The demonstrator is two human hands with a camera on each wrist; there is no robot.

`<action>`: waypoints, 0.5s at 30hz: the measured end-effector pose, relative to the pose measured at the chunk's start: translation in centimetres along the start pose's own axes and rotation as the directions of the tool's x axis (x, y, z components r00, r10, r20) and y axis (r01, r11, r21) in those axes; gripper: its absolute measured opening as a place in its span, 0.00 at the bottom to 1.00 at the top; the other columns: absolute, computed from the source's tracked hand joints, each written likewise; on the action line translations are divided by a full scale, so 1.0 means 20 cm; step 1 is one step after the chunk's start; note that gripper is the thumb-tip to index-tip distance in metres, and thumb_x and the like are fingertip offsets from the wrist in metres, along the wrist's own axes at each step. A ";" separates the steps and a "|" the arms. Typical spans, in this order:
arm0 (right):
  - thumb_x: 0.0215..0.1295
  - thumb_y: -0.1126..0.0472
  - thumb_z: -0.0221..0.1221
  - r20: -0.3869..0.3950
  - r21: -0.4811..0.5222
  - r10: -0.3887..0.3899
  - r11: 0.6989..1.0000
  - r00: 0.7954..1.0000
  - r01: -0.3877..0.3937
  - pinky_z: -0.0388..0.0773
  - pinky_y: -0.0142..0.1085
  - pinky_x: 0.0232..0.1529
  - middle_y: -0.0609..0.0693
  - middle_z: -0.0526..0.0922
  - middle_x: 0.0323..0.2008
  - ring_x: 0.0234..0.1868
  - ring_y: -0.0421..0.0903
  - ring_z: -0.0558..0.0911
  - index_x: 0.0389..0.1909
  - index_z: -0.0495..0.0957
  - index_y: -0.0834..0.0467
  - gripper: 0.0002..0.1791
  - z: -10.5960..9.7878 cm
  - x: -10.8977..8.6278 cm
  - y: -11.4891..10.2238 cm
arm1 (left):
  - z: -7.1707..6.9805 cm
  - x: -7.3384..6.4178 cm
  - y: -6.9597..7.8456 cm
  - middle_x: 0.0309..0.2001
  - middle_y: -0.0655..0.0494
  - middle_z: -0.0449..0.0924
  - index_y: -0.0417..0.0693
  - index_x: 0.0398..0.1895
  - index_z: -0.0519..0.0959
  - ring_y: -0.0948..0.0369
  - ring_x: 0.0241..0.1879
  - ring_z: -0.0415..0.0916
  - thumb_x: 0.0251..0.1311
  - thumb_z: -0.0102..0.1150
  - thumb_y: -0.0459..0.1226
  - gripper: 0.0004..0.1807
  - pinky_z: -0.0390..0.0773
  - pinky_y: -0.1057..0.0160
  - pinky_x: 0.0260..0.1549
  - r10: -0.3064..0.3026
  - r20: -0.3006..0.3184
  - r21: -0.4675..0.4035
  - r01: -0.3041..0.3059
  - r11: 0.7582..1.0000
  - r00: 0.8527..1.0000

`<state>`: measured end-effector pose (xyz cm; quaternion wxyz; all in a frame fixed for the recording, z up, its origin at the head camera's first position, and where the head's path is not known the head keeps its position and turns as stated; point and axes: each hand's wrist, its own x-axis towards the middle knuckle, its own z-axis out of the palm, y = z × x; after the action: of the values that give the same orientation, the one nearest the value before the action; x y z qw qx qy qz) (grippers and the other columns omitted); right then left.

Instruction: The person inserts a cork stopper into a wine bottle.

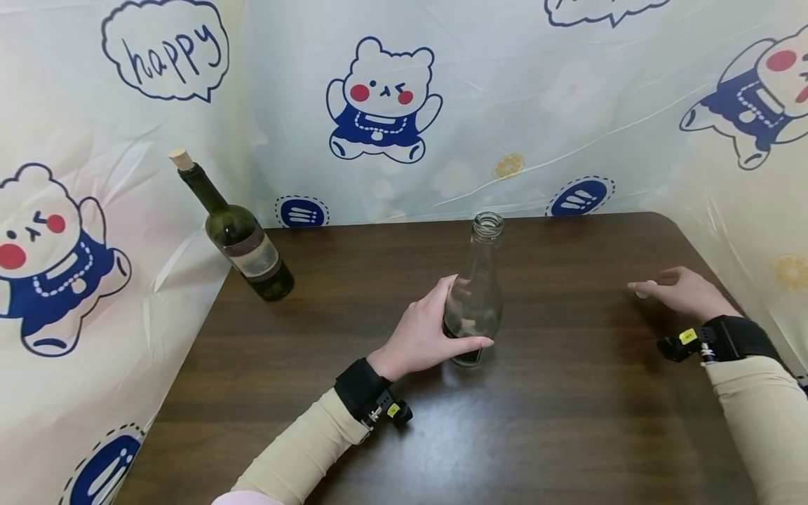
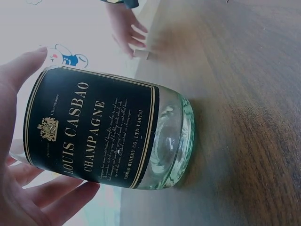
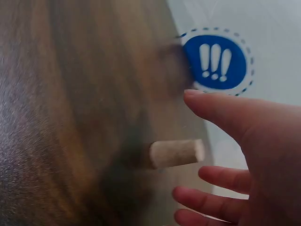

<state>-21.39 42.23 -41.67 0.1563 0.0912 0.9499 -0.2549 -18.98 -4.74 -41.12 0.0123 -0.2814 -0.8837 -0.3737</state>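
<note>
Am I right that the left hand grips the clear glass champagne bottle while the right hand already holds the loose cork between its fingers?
Not quite. The left hand does grip the clear glass champagne bottle, but the right hand holds nothing: the right wrist view shows the loose beige cork lying on the dark wooden table by its open fingers.

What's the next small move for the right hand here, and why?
Probably close the right hand around the cork: the cork lies loose on the table just off its open fingers, while the left hand grips the uncorked clear bottle.
</note>
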 end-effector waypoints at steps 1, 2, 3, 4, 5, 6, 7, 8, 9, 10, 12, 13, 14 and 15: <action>0.67 0.27 0.48 0.008 -0.001 0.009 1.000 1.000 -0.009 0.71 0.73 0.53 0.89 0.56 0.63 0.58 0.82 0.65 0.69 0.48 0.86 0.63 0.01 0.01 0.01 | 0.00 0.00 0.00 0.64 0.65 0.75 0.53 0.74 0.62 0.66 0.50 0.80 0.47 0.67 0.69 0.55 0.81 0.54 0.49 -0.002 0.001 0.001 0.002 1.000 1.000; 0.67 0.27 0.48 0.005 -0.006 0.010 1.000 1.000 -0.010 0.72 0.72 0.52 0.89 0.57 0.62 0.57 0.82 0.66 0.68 0.49 0.86 0.63 0.02 0.02 0.02 | 0.00 0.00 0.00 0.65 0.65 0.75 0.53 0.74 0.61 0.65 0.51 0.80 0.47 0.67 0.69 0.55 0.81 0.53 0.50 -0.003 0.003 0.001 0.003 1.000 1.000; 0.67 0.27 0.49 -0.004 -0.011 0.006 1.000 1.000 -0.006 0.72 0.72 0.52 0.89 0.58 0.62 0.56 0.81 0.66 0.68 0.51 0.86 0.62 0.03 0.03 0.02 | 0.00 0.00 0.00 0.65 0.65 0.75 0.53 0.75 0.61 0.65 0.51 0.81 0.47 0.67 0.69 0.55 0.81 0.53 0.50 -0.005 0.003 0.001 0.005 1.000 1.000; 0.67 0.28 0.50 -0.018 -0.015 -0.001 1.000 1.000 0.001 0.72 0.72 0.52 0.88 0.60 0.61 0.55 0.81 0.67 0.67 0.53 0.85 0.61 0.04 0.04 0.03 | 0.00 0.00 0.00 0.66 0.65 0.75 0.53 0.74 0.61 0.65 0.51 0.81 0.47 0.67 0.69 0.55 0.81 0.53 0.50 -0.007 0.004 -0.001 0.007 1.000 1.000; 0.67 0.29 0.51 -0.043 -0.022 -0.013 1.000 0.999 0.012 0.72 0.71 0.51 0.87 0.62 0.61 0.55 0.80 0.68 0.66 0.56 0.84 0.58 0.05 0.05 0.04 | 0.00 0.00 0.00 0.66 0.65 0.75 0.53 0.75 0.61 0.64 0.51 0.81 0.47 0.67 0.69 0.55 0.81 0.53 0.50 -0.010 0.006 -0.002 0.010 1.000 1.000; 0.68 0.31 0.52 -0.073 -0.026 -0.028 0.999 0.997 0.026 0.72 0.71 0.51 0.87 0.64 0.60 0.55 0.80 0.68 0.65 0.60 0.82 0.55 0.07 0.06 0.04 | 0.00 0.00 0.00 0.66 0.65 0.74 0.53 0.75 0.61 0.64 0.52 0.81 0.47 0.67 0.69 0.55 0.81 0.52 0.51 -0.013 0.007 -0.002 0.013 1.000 1.000; 0.69 0.33 0.53 -0.103 -0.029 -0.044 0.999 0.994 0.041 0.71 0.71 0.50 0.86 0.66 0.60 0.55 0.80 0.68 0.63 0.64 0.81 0.51 0.08 0.07 0.04 | 0.00 0.00 0.00 0.66 0.65 0.74 0.53 0.75 0.61 0.64 0.52 0.80 0.47 0.66 0.69 0.55 0.81 0.52 0.51 -0.018 0.009 -0.002 0.018 1.000 1.000; 0.70 0.36 0.54 -0.132 -0.033 -0.063 0.998 0.989 0.059 0.71 0.70 0.50 0.85 0.68 0.59 0.54 0.80 0.70 0.61 0.68 0.79 0.46 0.09 0.07 0.04 | 0.00 -0.01 0.00 0.66 0.65 0.74 0.53 0.75 0.61 0.64 0.52 0.80 0.47 0.66 0.69 0.55 0.81 0.52 0.51 -0.020 0.010 -0.003 0.020 1.000 1.000; 0.71 0.39 0.55 -0.160 -0.037 -0.082 0.996 0.984 0.077 0.71 0.69 0.48 0.84 0.71 0.58 0.54 0.79 0.71 0.59 0.72 0.77 0.42 0.09 0.08 0.04 | 0.00 -0.01 0.00 0.66 0.65 0.74 0.53 0.75 0.61 0.64 0.52 0.80 0.48 0.66 0.70 0.55 0.81 0.52 0.51 -0.022 0.011 -0.002 0.022 1.000 1.000; 0.72 0.41 0.54 -0.185 -0.036 -0.093 0.996 0.978 0.088 0.71 0.68 0.47 0.83 0.73 0.56 0.53 0.79 0.72 0.57 0.74 0.76 0.38 0.10 0.08 0.04 | 0.00 -0.01 0.00 0.66 0.65 0.74 0.53 0.75 0.61 0.64 0.52 0.80 0.48 0.66 0.70 0.55 0.81 0.52 0.51 -0.023 0.012 -0.002 0.023 1.000 1.000; 0.73 0.45 0.54 -0.225 -0.022 -0.098 0.995 0.969 0.095 0.72 0.65 0.44 0.81 0.77 0.54 0.50 0.77 0.74 0.53 0.77 0.74 0.32 0.11 0.09 0.03 | 0.00 -0.01 0.01 0.66 0.65 0.74 0.53 0.75 0.61 0.64 0.52 0.80 0.48 0.66 0.70 0.56 0.81 0.52 0.52 -0.024 0.013 0.000 0.024 1.000 1.000; 0.73 0.46 0.53 -0.237 -0.010 -0.092 0.996 0.967 0.093 0.72 0.64 0.44 0.80 0.77 0.53 0.49 0.76 0.75 0.52 0.78 0.74 0.31 0.11 0.09 0.03 | 0.00 -0.01 0.01 0.66 0.65 0.74 0.53 0.75 0.61 0.64 0.52 0.80 0.48 0.66 0.70 0.56 0.81 0.52 0.52 -0.025 0.013 0.001 0.025 1.000 1.000; 0.74 0.45 0.52 -0.244 0.004 -0.086 0.996 0.966 0.089 0.72 0.63 0.43 0.80 0.77 0.52 0.48 0.75 0.75 0.51 0.77 0.74 0.31 0.12 0.09 0.02 | 0.00 -0.01 0.01 0.66 0.65 0.74 0.53 0.75 0.61 0.64 0.52 0.80 0.48 0.66 0.70 0.56 0.81 0.52 0.51 -0.024 0.012 0.002 0.024 1.000 1.000; 0.74 0.45 0.52 -0.249 0.021 -0.076 0.996 0.965 0.083 0.72 0.62 0.43 0.80 0.76 0.51 0.48 0.74 0.75 0.52 0.75 0.74 0.32 0.12 0.09 0.01 | 0.00 -0.01 0.01 0.66 0.65 0.74 0.53 0.75 0.61 0.64 0.52 0.81 0.48 0.66 0.70 0.55 0.81 0.52 0.51 -0.024 0.011 0.004 0.024 1.000 1.000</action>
<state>-22.50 41.38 -44.32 0.0243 0.0867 0.9608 -0.2623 -18.82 -4.74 -41.05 0.0034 -0.2728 -0.8878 -0.3707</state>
